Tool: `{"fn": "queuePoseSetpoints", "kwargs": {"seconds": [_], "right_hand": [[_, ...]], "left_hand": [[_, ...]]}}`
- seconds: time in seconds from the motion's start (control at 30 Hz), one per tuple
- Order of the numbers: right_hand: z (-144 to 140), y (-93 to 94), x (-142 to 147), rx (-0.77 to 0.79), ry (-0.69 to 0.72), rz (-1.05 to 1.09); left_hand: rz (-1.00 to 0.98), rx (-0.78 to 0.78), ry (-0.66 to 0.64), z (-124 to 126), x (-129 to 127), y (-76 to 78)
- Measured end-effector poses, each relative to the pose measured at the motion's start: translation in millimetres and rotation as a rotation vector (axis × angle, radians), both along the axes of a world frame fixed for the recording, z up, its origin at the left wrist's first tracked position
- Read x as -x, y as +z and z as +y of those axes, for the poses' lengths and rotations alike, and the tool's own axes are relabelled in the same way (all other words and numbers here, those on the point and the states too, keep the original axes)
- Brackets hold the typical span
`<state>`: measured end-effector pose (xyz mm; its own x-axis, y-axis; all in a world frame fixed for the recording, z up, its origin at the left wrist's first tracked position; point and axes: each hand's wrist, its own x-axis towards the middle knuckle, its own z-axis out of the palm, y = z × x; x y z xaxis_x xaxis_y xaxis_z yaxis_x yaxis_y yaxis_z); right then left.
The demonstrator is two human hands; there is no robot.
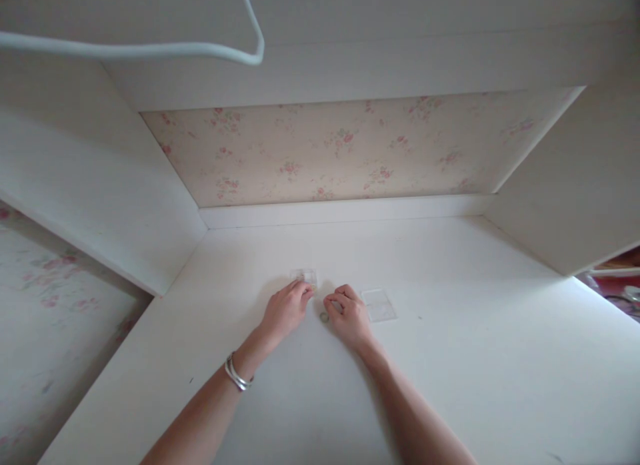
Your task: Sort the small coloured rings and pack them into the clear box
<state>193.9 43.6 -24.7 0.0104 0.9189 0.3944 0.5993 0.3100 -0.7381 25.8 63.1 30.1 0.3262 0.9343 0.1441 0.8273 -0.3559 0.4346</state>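
Left hand [286, 310]: resting on the desk [450, 331], fingertips touching the near edge of a small clear plastic box [304, 276]. Can't really tell if the grip is pinching it or just pressing on it; the fingers are curled down at that edge.

Right hand [350, 315]: knuckles up, fingers curled in toward the thumb. Grip looks mostly closed, but whether anything is in it, I can't tell; it's too small to see.

Small ring thing [325, 317]: a tiny round metal-looking bit lying on the desk, just beside the right hand's fingertips and between the two hands. Touching or not, hard to say.

Clear flat piece [379, 305]: a see-through square, maybe a lid, lying flat just right of the right hand.

Wrist: silver bangles [237, 375] on the left arm.

Surroundings: white alcove with floral wallpaper [340, 151] at the back, and a white hanger [150, 49] overhead.

How I'd do it well: my guess is the left hand should keep that little box pinned so it doesn't skid on the smooth top, while the right hand works with fingertips only. Tiny round parts roll, so keep it low and slow, near the box.

Writing/brands: none I can read. The box and flat piece look blank from here.
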Motion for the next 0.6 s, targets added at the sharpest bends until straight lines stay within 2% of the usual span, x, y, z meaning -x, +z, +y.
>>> {"fn": "queuePoseSetpoints", "kwargs": {"seconds": [0.13,0.23,0.43,0.6], "right_hand": [[0.9,-1.6,-0.2,-0.001,0.005,0.001],[1.1,-1.2,-0.6,0.023,-0.005,0.009],[1.3,-1.1,-1.2,0.039,0.011,0.005],[-1.4,0.0,-3.9,0.006,0.111,-0.080]], "left_hand": [[-0.028,-0.032,0.039,13.6,-6.2,-2.6],[-0.014,-0.012,0.026,14.9,-5.8,-6.4],[-0.068,-0.042,0.088,1.2,15.0,-10.9],[-0.263,0.029,0.115,-17.3,36.7,-19.3]]}}
